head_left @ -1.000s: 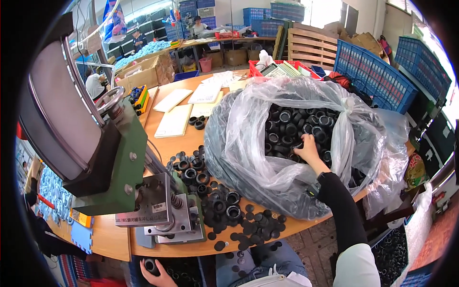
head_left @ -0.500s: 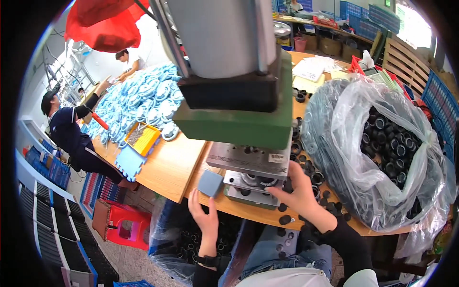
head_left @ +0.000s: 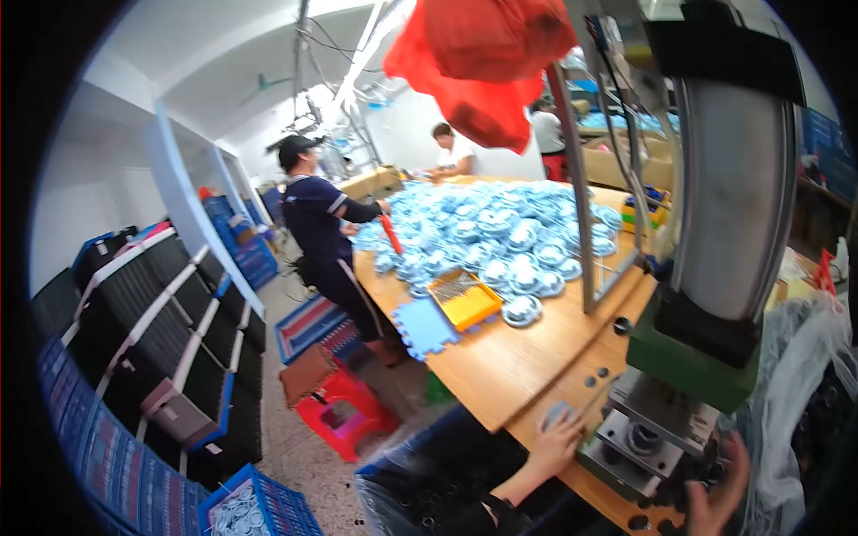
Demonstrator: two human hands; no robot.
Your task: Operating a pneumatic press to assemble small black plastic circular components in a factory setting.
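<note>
My left hand [head_left: 554, 445] is at the table edge, left of the press, its fingers closed over a grey-blue block [head_left: 557, 413]. The block is partly covered and slightly blurred. My right hand [head_left: 717, 489] is beside the press's right side, thumb and fingers apart, with nothing seen between them. Between my hands stands the green and grey press [head_left: 693, 362]. Below its metal upper plate [head_left: 666, 413] lies a lower die with a round dark seat [head_left: 642, 438]. Small black caps [head_left: 639, 522] lie in front of the press.
Light-blue round parts [head_left: 500, 228] are heaped on the table behind a yellow tray [head_left: 465, 299]. A person in dark clothes [head_left: 317, 219] stands there holding a red tool. A clear plastic bag [head_left: 791, 357] is at right, a red stool [head_left: 344, 411] at left, and stacked crates beyond.
The view has swung left, so the press now appears farther right. My left hand has come onto the grey-blue block; my right hand has drawn away from the die.
</note>
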